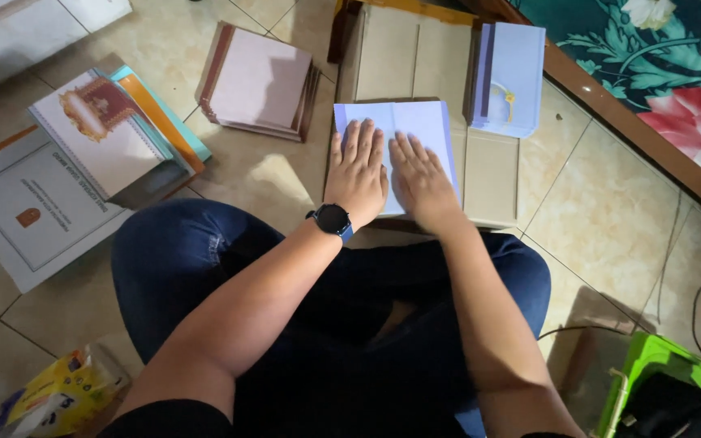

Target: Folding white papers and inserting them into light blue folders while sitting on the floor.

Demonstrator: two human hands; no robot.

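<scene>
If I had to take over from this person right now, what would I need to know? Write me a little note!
Left hand: flat, palm down on the light blue folded card. A black watch is on that wrist.
Right hand: flat on the same card, beside the left.
The card lies on a brown cardboard board on the tiled floor.
Done: a stack of light blue cards sits to the right; a stack of pinkish cards sits to the left.
Left: this card is under both palms, not yet on a stack.
</scene>
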